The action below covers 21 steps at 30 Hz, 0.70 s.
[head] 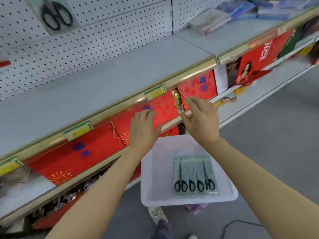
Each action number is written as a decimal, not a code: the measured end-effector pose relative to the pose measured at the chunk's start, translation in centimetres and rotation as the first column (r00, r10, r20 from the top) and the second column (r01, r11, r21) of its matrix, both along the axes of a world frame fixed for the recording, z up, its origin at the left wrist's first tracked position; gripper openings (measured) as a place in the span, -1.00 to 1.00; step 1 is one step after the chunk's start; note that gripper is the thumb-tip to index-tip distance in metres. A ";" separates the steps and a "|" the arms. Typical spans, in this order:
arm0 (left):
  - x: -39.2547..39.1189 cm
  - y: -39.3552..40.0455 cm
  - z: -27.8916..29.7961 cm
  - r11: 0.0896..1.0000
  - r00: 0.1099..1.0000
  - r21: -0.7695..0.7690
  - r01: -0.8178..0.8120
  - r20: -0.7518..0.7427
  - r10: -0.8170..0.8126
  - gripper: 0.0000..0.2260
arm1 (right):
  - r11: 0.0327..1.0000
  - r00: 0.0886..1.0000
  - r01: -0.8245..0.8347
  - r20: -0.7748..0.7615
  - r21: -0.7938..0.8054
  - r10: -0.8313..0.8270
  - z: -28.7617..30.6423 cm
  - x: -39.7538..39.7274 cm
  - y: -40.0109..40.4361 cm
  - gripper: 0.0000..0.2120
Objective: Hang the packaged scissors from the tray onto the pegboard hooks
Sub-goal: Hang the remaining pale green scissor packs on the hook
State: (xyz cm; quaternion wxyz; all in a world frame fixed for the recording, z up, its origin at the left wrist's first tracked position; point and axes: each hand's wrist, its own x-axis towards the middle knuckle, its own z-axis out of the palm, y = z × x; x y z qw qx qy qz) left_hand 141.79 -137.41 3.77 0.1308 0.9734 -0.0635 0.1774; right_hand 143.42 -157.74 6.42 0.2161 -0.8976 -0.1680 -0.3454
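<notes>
A white plastic tray (155,169) sits below the shelf edge and holds several packaged black-handled scissors (194,175) laid side by side. One packaged pair of scissors (55,14) hangs on the white pegboard (96,42) at the top left. My left hand (144,130) hovers above the tray's far rim, fingers spread, with nothing in it. My right hand (201,119) is just to its right at the same height, fingers apart and empty, in front of the red boxes.
A grey shelf (120,75) with a gold front rail (189,73) and yellow-green price tags runs across the view. Red gift boxes (82,152) fill the shelf below. Stationery packs (241,12) lie at the top right. Grey floor lies right, with a cable.
</notes>
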 end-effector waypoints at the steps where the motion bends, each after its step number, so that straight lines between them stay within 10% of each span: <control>1: -0.2 -0.6 -2.2 1.000 0.998 -0.001 0.003 -0.057 -0.003 -0.60 | 1.000 0.999 0.014 -0.039 -0.010 -0.014 -1.9 -0.6 -0.8 -0.63; 7: -2.1 -3.6 -14.8 0.995 0.847 0.002 -0.098 -0.525 0.084 -0.53 | 0.989 0.928 0.067 -0.356 -0.136 -0.111 -14.2 -4.0 -4.9 -0.57; 12: -3.5 -6.8 -23.0 0.962 0.502 -0.034 -0.270 -0.858 0.110 -0.47 | 0.974 0.833 0.094 -0.519 -0.208 -0.192 -22.9 -7.6 -7.1 -0.60; 16: -4.7 -9.7 -27.8 0.893 0.345 -0.052 -0.448 -0.931 0.119 -0.22 | 0.955 0.770 0.117 -0.582 -0.273 -0.261 -26.6 -9.7 -7.9 -0.60; 21: -5.5 -12.1 -30.5 0.882 0.369 0.049 -0.468 -0.896 0.246 -0.05 | 0.952 0.674 0.108 -0.683 -0.285 -0.281 -29.9 -10.8 -7.0 -0.49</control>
